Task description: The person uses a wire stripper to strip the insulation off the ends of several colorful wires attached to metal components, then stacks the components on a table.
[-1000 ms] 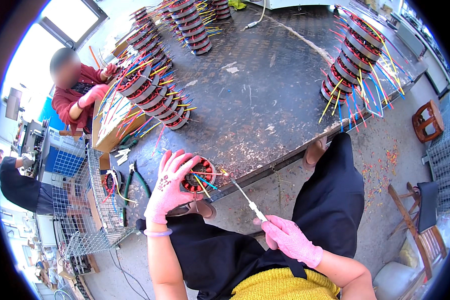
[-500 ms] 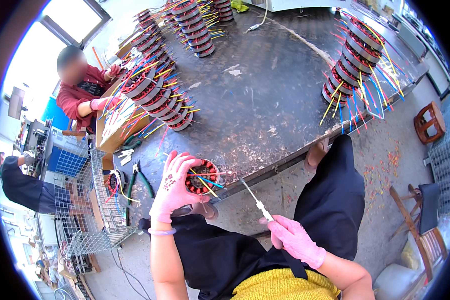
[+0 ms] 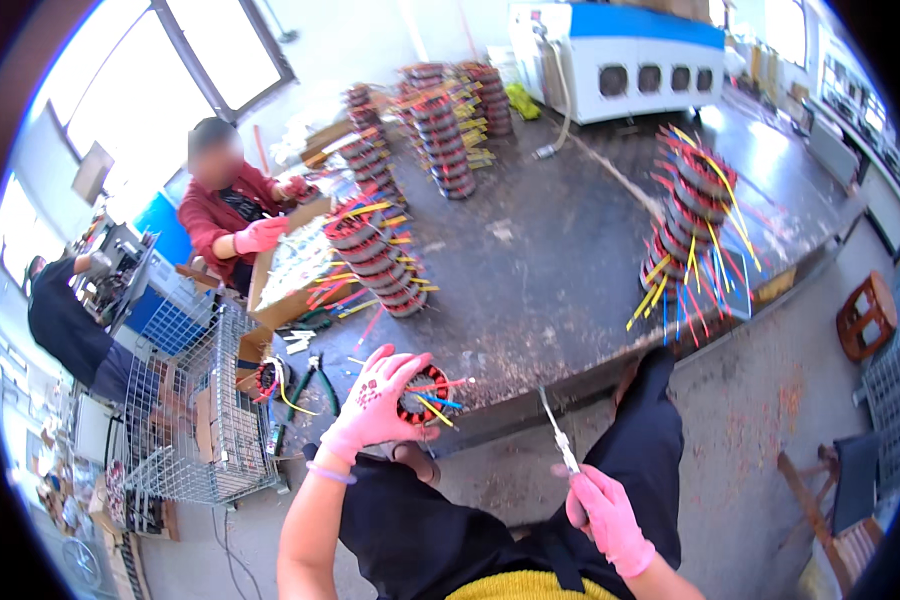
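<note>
My left hand (image 3: 375,408), in a pink glove, is closed round the side of a motor stator (image 3: 411,406) at the table's near edge. Red windings ring the stator's open centre, and red, yellow and blue leads stick out of it to the right. My right hand (image 3: 610,522), also gloved in pink, grips a slim tool (image 3: 562,440) with a pale handle and a thin metal shaft. Its tip points up toward the table edge, to the right of the stator and apart from it. The tool's exact kind is unclear.
Leaning stator stacks (image 3: 385,265) stand on the dark table (image 3: 530,290), with another stack (image 3: 685,215) at right. Green-handled pliers (image 3: 315,385) and a loose stator (image 3: 272,378) lie left. Beyond are a carton (image 3: 270,300), a wire cage (image 3: 185,420) and a co-worker (image 3: 235,210).
The view has tilted up, showing more of the table's far side and a blue-and-white machine. The tool in my right hand has moved farther from the stator; my left hand keeps its hold.
</note>
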A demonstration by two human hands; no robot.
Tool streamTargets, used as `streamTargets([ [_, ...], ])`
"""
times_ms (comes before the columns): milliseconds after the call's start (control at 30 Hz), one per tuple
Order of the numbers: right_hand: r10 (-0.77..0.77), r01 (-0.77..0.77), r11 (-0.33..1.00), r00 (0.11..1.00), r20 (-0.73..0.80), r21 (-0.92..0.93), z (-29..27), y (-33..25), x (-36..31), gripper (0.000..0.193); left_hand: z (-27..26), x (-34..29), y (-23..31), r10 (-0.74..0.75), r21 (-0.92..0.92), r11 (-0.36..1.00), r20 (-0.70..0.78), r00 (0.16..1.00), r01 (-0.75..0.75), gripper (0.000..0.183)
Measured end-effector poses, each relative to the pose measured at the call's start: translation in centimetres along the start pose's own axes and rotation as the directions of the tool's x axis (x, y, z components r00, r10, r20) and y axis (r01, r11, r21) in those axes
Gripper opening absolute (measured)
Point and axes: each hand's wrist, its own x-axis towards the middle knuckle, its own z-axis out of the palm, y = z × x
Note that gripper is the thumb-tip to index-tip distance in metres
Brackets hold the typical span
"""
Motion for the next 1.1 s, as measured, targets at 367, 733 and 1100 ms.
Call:
streamTargets([
  [367, -0.205, 0.202, 0.960, 0.979, 0.007, -0.193, 0.3, -0.8, -0.6, 0.033, -14.7, 1.0, 2.6, 0.053, 0.082, 0.996, -0.231, 0.972, -0.035, 0.102],
  [733, -0.215, 0.211, 0.961, 0.977, -0.004, -0.179, 0.8, -1.2, 1.1, 0.035, -18.3, 11.2, -8.2, -0.330, -0.100, 0.944, -0.240, 0.913, 0.315, 0.108],
  [1100, -0.170, 0.161, 0.965, 0.985, -0.026, -0.206, 1.7, -2.9, 2.0, 0.034, -14.4, 14.5, -12.6, -0.248, -0.141, 0.963, -0.137, 0.959, 0.229, 0.101],
])
